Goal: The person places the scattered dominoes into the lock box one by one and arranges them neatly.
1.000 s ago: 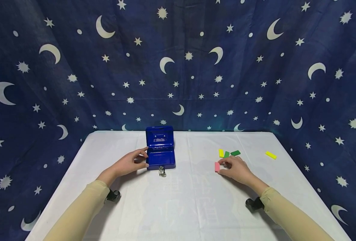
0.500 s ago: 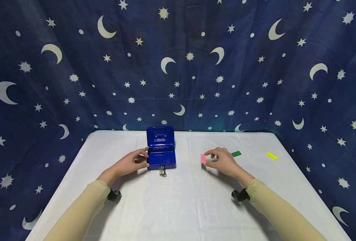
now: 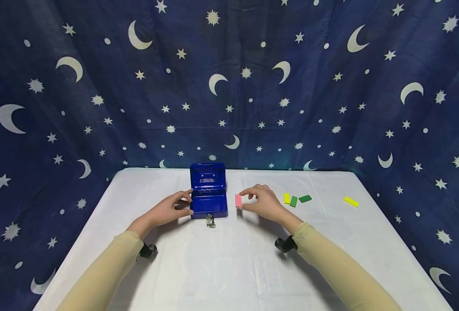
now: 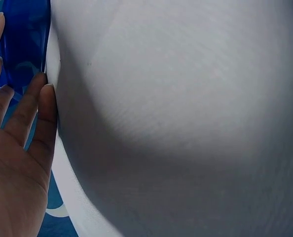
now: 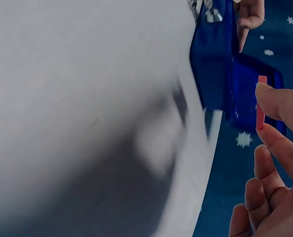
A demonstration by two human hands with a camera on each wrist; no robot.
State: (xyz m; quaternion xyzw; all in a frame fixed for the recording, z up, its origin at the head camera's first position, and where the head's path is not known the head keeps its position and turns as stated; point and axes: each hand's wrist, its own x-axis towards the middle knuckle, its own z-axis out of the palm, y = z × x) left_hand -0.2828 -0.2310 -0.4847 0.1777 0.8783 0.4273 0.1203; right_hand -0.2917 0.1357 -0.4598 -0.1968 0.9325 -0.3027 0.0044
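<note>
Right hand point(image 3: 263, 203): grip narrow, thumb and forefinger pinching a pink block point(image 3: 238, 201) just right of the blue box point(image 3: 209, 204), lid point(image 3: 207, 176) raised. Left hand point(image 3: 168, 210): grip spread, fingertips touching the box's left side. Left wrist view: box cut off. Right wrist view: silver lock point(image 3: 210, 221) cropped at top, desk point(image 3: 213, 272) blurred, lid partly hidden.

the blue box point(image 3: 209, 204) looks like smooth, glossy metal; the lock point(image 3: 210, 221) at its front, shiny metal. under the box lies matt white cloth point(image 3: 213, 272); behind it, a matt cloth curtain point(image 3: 229, 86); right of it, the pink block point(image 3: 238, 201) looks smooth.
</note>
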